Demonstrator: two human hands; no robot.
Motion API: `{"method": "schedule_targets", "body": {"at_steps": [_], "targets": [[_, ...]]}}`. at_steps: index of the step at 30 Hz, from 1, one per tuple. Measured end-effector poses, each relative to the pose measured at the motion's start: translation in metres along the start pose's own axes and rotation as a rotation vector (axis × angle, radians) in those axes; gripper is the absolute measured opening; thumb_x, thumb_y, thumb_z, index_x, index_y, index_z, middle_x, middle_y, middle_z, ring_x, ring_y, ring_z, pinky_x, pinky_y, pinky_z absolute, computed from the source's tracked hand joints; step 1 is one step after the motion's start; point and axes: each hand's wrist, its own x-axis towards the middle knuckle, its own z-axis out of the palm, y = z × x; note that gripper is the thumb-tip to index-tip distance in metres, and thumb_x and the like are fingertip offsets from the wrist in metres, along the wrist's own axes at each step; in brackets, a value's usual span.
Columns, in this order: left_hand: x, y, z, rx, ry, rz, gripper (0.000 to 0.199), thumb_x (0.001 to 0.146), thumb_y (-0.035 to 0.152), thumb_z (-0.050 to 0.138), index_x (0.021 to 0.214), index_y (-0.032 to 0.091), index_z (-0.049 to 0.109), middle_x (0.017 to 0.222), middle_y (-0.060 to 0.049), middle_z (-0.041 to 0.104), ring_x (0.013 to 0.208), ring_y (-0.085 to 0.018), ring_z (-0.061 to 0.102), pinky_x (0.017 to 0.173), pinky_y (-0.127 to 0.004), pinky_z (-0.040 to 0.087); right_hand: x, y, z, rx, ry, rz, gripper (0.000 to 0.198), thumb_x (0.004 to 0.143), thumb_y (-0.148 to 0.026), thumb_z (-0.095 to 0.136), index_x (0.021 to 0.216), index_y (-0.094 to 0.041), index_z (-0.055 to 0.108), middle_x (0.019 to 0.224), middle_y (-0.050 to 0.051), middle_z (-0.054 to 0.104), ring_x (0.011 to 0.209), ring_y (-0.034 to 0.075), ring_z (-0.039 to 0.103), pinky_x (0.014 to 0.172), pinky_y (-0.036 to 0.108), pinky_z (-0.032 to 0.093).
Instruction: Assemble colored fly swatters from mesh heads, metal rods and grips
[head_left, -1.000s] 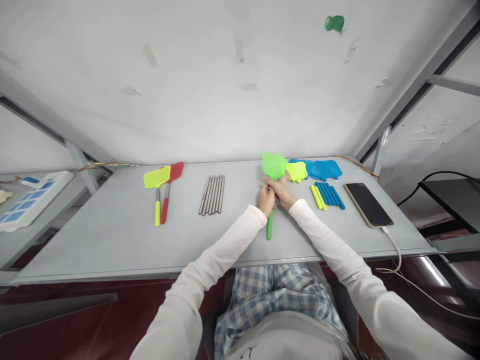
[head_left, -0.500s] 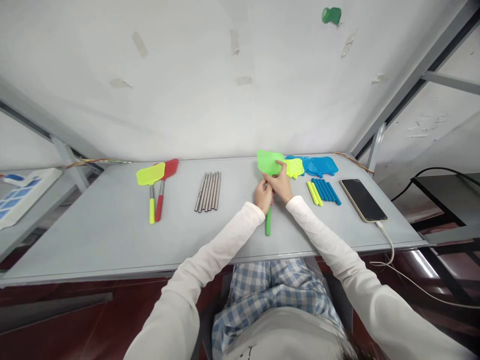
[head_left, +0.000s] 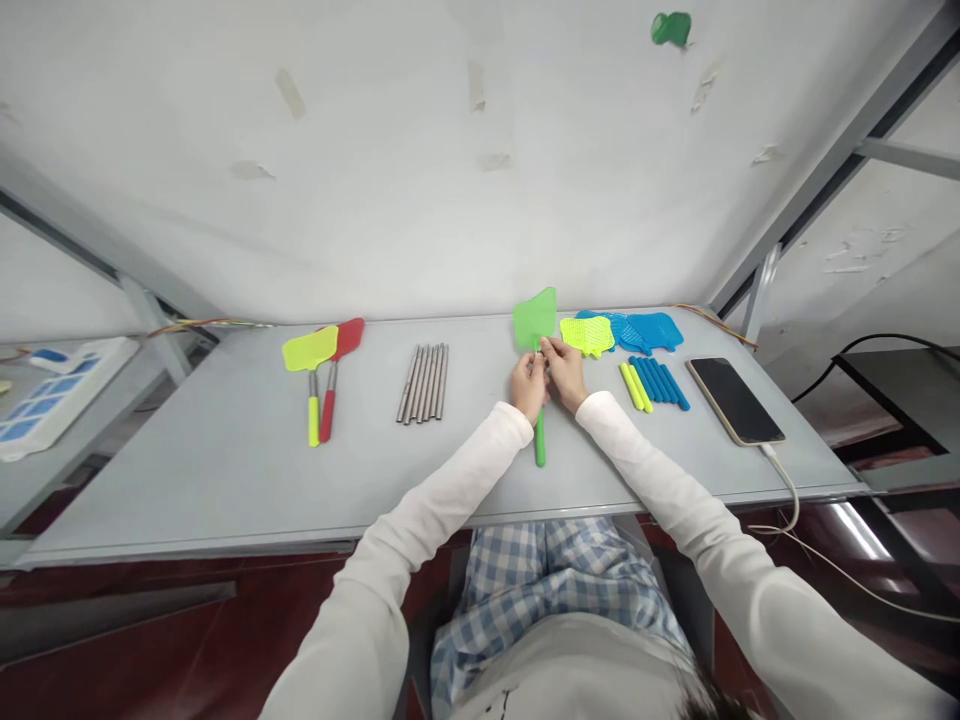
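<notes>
Swatter is right of table's mid, head up by the back edge, handle end short of the front edge. Whether it rests on the table or is held just above, can't tell.

L hand: fingers curled tight round the shaft. R hand: thumb + fingertips together, pinching the neck just under the head; exact contact partly hidden.

Handling (my guess): v. light, not fragile. Head thin, bendy plastic, prob. flexes if pushed; shaft mostly covered, prob. stiff metal like the loose rods. Bare metal may be a bit slick, handle prob. grippier. Best hold: pinch at neck, where head's narrow + firmer, w/ other hand on shaft or handle; avoid the head's thin outer edge.

Vs. 0.5 s ago: R index was stretched up onto the head, now drawn down to the neck w/ the rest. Head's turned, looks narrower, one top corner higher; gap now shows betw. it and yellow head near the back edge. L hand abt same. Whole view's shifted slightly too.
</notes>
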Motion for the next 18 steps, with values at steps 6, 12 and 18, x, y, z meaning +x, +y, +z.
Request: {"method": "schedule_targets", "body": {"at_steps": [6, 12, 18], "targets": [[-0.004, 0.007, 0.003, 0.017, -0.038, 0.051, 0.036, 0.085, 0.055, 0.053, 0.078, 0.021, 0.043, 0.044, 0.013, 0.03, 0.029, -0.002, 0.021, 0.035, -0.018, 0.014, 0.009, -0.003, -0.004, 0.394, -0.046, 0.269, 0.026, 0.074, -0.039, 0.069, 0.067, -0.02, 0.052, 0.065, -0.005, 0.053, 0.061, 0.008, 0.046, 0.062, 0.022, 0.037], [-0.006, 0.005, 0.004, -0.03, -0.109, 0.049, 0.033, 0.085, 0.051, 0.054, 0.075, 0.022, 0.042, 0.043, 0.013, 0.031, 0.029, -0.003, 0.025, 0.033, -0.017, 0.018, 0.009, -0.011, -0.011, 0.548, -0.285, 0.537, 0.031, 0.091, -0.037, 0.049, 0.065, -0.022, 0.043, 0.048, -0.006, 0.039, 0.043, 0.011, 0.038, 0.044, 0.025, 0.034], [0.005, 0.025, -0.006, -0.392, -0.35, -0.215, 0.018, 0.086, 0.027, 0.054, 0.074, 0.016, 0.05, 0.052, 0.007, 0.039, 0.039, -0.002, 0.036, 0.039, -0.014, 0.029, 0.007, -0.02, -0.015, 0.577, -0.399, 0.61, 0.034, 0.094, -0.038, 0.043, 0.065, -0.021, 0.042, 0.043, -0.007, 0.036, 0.035, 0.008, 0.032, 0.032, 0.02, 0.026]]}}
